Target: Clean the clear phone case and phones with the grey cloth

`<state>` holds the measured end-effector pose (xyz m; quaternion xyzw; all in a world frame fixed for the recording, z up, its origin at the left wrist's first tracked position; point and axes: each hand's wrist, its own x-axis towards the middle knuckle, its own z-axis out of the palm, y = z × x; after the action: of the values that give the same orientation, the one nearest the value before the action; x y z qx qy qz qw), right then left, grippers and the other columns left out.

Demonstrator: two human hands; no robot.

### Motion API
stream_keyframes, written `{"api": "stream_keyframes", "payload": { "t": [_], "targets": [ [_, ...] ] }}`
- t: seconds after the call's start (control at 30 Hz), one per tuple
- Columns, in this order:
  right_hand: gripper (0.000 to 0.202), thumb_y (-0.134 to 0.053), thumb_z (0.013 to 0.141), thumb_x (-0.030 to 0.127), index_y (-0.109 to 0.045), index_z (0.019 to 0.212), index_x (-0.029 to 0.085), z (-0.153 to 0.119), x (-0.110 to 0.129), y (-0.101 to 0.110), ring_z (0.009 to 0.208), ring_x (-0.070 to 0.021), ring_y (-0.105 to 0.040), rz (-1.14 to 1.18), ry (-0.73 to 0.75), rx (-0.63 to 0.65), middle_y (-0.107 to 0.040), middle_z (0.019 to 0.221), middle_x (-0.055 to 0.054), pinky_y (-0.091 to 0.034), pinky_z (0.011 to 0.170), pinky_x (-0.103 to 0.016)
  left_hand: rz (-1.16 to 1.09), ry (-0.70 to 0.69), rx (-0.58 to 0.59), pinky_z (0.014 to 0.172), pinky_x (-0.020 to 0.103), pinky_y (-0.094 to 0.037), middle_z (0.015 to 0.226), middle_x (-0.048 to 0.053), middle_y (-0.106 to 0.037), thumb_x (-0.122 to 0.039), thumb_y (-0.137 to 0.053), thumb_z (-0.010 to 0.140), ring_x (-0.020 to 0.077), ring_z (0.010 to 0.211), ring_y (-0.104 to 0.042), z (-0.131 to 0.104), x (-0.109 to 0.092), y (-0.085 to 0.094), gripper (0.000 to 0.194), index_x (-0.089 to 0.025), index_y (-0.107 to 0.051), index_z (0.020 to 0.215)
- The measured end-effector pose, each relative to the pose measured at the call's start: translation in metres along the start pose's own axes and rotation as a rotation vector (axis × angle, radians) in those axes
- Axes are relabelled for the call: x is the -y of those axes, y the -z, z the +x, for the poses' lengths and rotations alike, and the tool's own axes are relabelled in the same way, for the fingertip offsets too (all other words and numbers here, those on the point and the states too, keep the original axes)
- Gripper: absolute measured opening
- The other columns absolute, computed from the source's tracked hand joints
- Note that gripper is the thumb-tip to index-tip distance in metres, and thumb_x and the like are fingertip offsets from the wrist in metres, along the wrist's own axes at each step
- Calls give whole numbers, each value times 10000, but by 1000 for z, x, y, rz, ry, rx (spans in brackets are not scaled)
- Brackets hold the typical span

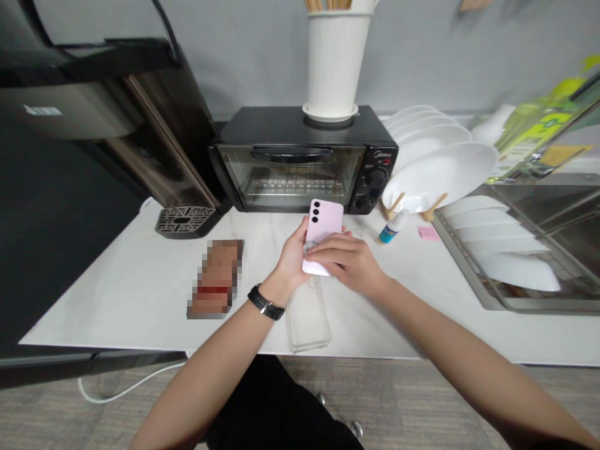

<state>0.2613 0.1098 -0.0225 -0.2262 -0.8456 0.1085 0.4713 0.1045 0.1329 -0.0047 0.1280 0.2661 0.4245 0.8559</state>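
rubbing the back of the phone (pixel 328 215) clean looks like the step now. the fingers of the right hand (pixel 354 262) are bent close together on a small pale wad (pixel 309 247), and they touch the low part of the phone. most of the wad is hidden, so i cannot tell if it is cloth or paper. the left hand (pixel 294 257) grips the phone, with its thumb along one edge and fingertips peeking out past the other. the phone is pink, and its back, with three round lenses, faces up. i think the next move calls for soft little wipes over the whole back, going gently around the lenses, while the left hand holds on tight so the phone does not slip.

a clear case (pixel 309 315) lies on the white counter (pixel 117 294), nearer the person than the phone. to the right of the phone stands a small bottle (pixel 389 232), with a pink note (pixel 427 232) farther right. to the left of the phone lies a brown thing, too blurry to name (pixel 218 272). a black toaster oven (pixel 276 125) sits just behind the phone.
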Motion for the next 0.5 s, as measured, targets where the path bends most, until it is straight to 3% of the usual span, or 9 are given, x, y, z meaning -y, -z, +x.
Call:
{"api": "stream_keyframes", "payload": {
  "t": [0.2, 0.33, 0.5],
  "targets": [
    [266, -654, 1092, 138, -845, 1199, 289, -1, 3, -1, 992, -229, -826, 43, 59, 69, -880, 1097, -60, -693, 919, -384, -6, -184, -40, 1019, 419, -685, 1248, 160, -874, -502, -455, 1142, 313, 1140, -852, -6, -9, -8, 584, -133, -689, 1529],
    [248, -659, 1092, 130, -848, 1185, 261, -1, -3, 4, 1016, -225, -826, -41, 59, -11, -882, 1102, -64, -691, 944, -387, -9, -203, -37, 1021, 432, -683, 1287, 173, -858, -486, -423, 1156, 319, 1162, -843, -10, -12, -10, 584, -126, -677, 1540],
    [226, -685, 1099, 198, -875, 1176, 292, -2, -14, 12, 1046, -228, -826, -153, -21, -144, -890, 1128, -50, -687, 992, -427, 5, -133, -17, 1011, 460, -694, 1148, 160, -868, -454, -458, 1149, 320, 1082, -849, -8, -8, -9, 542, -111, -687, 1503]
  ]
}}
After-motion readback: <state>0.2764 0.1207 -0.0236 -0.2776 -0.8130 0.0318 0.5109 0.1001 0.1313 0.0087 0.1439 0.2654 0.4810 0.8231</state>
